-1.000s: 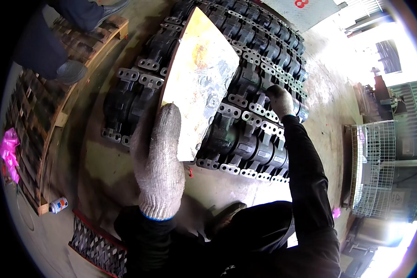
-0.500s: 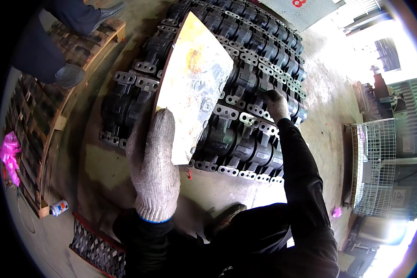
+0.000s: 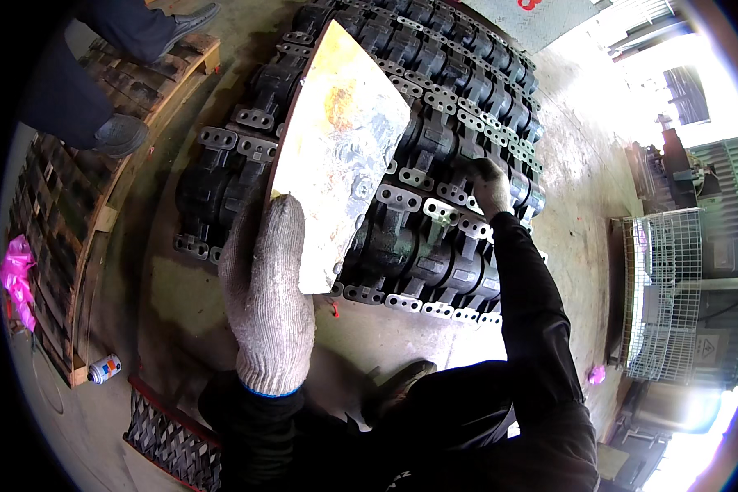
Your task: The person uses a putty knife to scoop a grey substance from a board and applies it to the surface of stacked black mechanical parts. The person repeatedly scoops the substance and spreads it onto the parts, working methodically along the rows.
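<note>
My left hand (image 3: 266,287), in a knitted grey work glove, grips the near edge of a large flat board (image 3: 336,139) stained yellow and grey, tilted up over rows of black cast metal parts (image 3: 435,246) laid on the floor. My right hand (image 3: 490,182), also gloved, reaches out and rests on one of the black parts near the right side of the rows, its fingers curled over the part. Dark sleeves cover both forearms.
Another person's legs and grey shoes (image 3: 119,135) stand on a wooden pallet (image 3: 74,246) at the left. A small spray can (image 3: 104,369) lies by the pallet. A pink bag (image 3: 16,275) sits far left. A wire mesh cage (image 3: 660,295) stands at the right.
My left hand has drawn the board slightly nearer and more upright. My right hand stays on the black parts, shifted slightly.
</note>
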The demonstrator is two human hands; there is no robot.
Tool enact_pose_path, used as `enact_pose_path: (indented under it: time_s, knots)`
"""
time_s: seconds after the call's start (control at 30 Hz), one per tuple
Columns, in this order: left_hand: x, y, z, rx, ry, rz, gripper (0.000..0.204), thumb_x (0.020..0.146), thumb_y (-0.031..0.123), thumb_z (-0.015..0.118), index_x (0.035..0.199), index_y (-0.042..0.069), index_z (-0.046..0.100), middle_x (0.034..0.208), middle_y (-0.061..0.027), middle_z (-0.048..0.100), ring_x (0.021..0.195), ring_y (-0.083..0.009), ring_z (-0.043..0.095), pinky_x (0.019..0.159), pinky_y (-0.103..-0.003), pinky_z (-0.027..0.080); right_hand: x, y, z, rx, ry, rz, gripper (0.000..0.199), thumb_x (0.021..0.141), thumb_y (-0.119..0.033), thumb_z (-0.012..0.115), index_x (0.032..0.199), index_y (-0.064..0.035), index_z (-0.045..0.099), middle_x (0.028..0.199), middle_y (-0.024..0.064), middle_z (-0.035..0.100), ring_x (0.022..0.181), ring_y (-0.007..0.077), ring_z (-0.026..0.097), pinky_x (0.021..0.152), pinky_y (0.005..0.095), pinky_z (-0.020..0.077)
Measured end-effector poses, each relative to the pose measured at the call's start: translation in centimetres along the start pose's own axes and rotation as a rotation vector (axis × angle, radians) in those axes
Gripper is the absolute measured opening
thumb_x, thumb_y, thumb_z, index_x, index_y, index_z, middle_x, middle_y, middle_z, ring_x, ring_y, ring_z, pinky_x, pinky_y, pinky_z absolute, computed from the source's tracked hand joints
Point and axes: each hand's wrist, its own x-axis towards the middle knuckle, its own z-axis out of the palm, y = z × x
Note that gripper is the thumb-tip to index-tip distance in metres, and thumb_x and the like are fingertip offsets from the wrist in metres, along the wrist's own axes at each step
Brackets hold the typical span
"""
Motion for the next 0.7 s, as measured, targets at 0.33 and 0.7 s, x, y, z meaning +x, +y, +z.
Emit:
enact_pose_path:
  time_s: [0.33,0.7]
  knots:
    - [0.1,0.1,0.4,0.014,0.024,-0.025,0.043,0.101,0.017,0.062,0.137,-0.006,0.057,0.126,-0.014,0.065,0.112,-0.0175,0.062,0.098,-0.033,0.05,0.0,-0.2,-0.1,-0.084,0.042,-0.038,0.018,0.091,-0.018,0.063,0.102,-0.0053,0.071,0.092,0.0181,0.072,0.088,0.0377,0.07,0.076,0.0423,0.0542]
    - [0.0,0.1,0.0,0.041,-0.015,-0.016,0.044,0.101,0.017,0.062,0.137,-0.006,0.056,0.13,-0.0145,0.063,0.114,-0.0186,0.062,0.099,-0.032,0.05,0.1,0.2,0.0,-0.208,0.052,-0.129,0.018,0.091,-0.017,0.066,0.102,-0.004,0.071,0.095,0.0169,0.073,0.091,0.0345,0.07,0.08,0.0407,0.0539]
